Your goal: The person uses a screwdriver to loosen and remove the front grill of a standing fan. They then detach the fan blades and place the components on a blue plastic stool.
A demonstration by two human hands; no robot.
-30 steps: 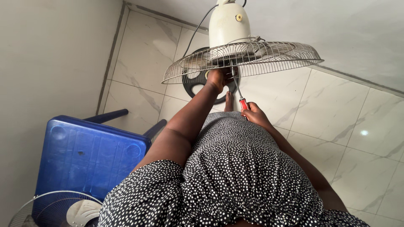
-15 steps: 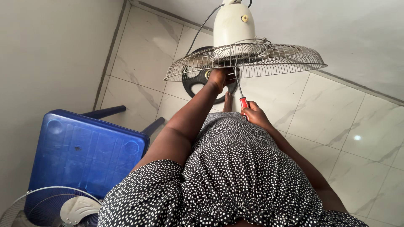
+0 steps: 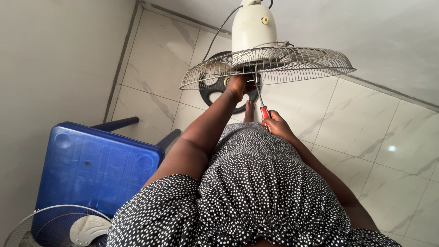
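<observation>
The floor (image 3: 155,68) is laid with large pale marble-look tiles, on which a light glint is reflected. Plain off-white walls (image 3: 55,68) are seen on two sides. A blue plastic table (image 3: 91,169) is placed near the left wall.

A blue plastic table (image 3: 91,169) stands beside a detached fan grille (image 3: 50,226).

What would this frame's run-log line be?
left hand: grips fan grille centre | right hand: holds red screwdriver, tip at grille | blue table left
</observation>
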